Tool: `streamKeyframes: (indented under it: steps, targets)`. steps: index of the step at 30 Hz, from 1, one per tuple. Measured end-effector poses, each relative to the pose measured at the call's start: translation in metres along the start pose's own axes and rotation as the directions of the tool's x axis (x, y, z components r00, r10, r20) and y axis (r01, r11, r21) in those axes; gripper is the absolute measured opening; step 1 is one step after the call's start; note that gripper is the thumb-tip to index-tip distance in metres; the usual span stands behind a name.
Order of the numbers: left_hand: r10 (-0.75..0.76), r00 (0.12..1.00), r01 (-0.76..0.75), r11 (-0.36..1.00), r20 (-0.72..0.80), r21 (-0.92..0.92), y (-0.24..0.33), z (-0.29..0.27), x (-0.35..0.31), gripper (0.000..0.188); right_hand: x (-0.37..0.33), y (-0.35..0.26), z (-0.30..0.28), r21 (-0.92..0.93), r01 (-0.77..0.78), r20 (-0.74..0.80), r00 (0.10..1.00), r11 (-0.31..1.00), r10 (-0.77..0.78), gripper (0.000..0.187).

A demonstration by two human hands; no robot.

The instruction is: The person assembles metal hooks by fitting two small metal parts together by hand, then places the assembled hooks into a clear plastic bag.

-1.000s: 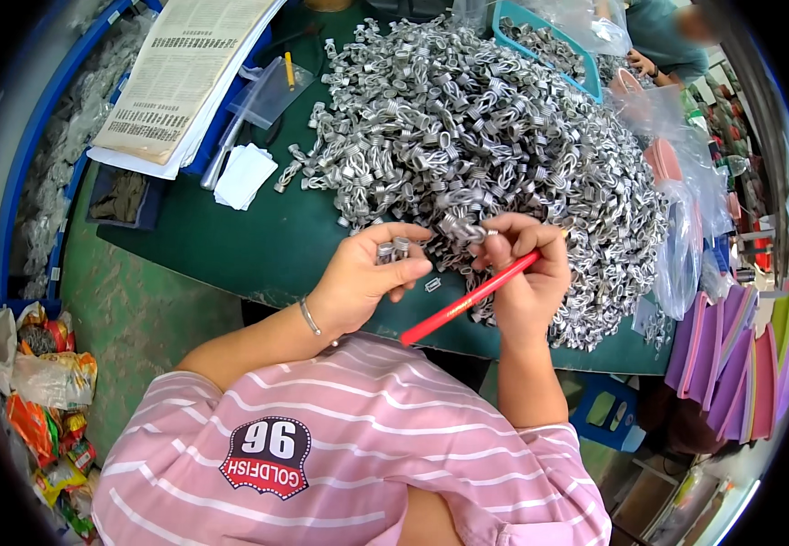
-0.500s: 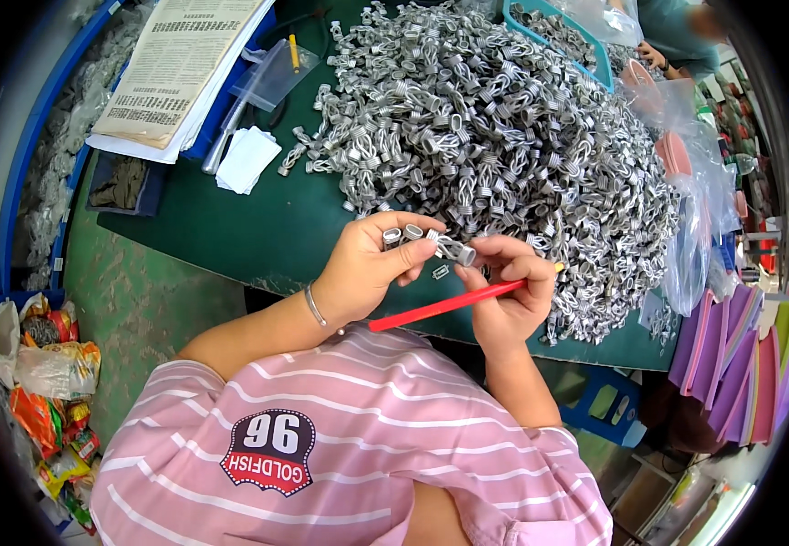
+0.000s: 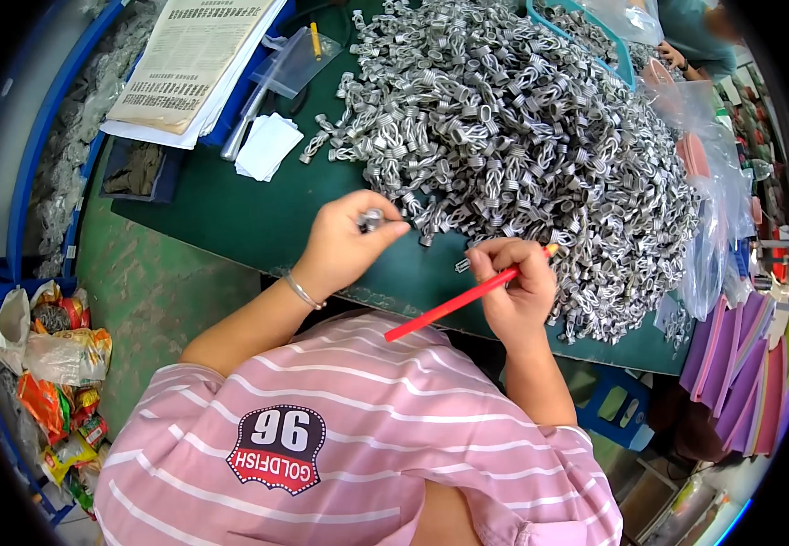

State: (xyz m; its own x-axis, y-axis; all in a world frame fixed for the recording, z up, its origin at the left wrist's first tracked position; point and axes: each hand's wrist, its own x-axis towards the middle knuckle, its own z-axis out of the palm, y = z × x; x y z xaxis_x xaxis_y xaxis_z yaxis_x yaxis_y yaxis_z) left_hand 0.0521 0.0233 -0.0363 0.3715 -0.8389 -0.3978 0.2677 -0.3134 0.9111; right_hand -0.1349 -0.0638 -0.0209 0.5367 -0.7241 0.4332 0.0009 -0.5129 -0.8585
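Observation:
My left hand is closed, holding some small grey metal pieces in its curled fingers; part of them is hidden. Thumb and forefinger meet at their tips. My right hand grips a slim red stick with a yellow end; it slants down toward my left. Close to the right fingertips is a small flat metal piece, shaped like a razor blade, on the green table. Beyond both hands rises a large heap of looped grey metal pieces, a few of them loose at its near edge.
At the far left lie printed sheets, white paper slips and a clear bag with a yellow pen. A turquoise basket stands behind the heap. Another person's hand shows at far right. Purple sheets hang at right.
My hands have moved apart. The metal piece that was between them is gone from the right fingertips, and the left hand has shifted left. The red stick stays in my right hand.

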Motion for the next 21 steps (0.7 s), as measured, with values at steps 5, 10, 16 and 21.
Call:
streamKeyframes:
  steps: [5,10,16,21]
  targets:
    - [0.666,0.706,-0.615,0.411,0.238,0.673,-0.013,0.028,0.013,0.019,-0.001,0.0,0.012,-0.018,-0.059,0.009,0.998,0.998,0.059,0.022]
    - [0.691,0.671,-0.626,0.336,0.268,0.704,-0.016,0.027,0.015,0.016,-0.006,0.002,0.003,0.056,-0.134,-0.051,0.989,0.989,0.137,0.024]
    - [0.655,0.71,-0.694,0.587,0.258,0.417,-0.007,0.018,-0.004,0.018,-0.021,0.0,0.007,0.249,-0.347,-0.074,0.924,0.904,0.375,0.016]
    - [0.721,0.589,-0.805,0.482,0.365,0.347,0.004,0.017,-0.01,0.029,-0.018,-0.006,0.007,0.597,-0.474,0.117,0.85,0.648,0.513,0.016]
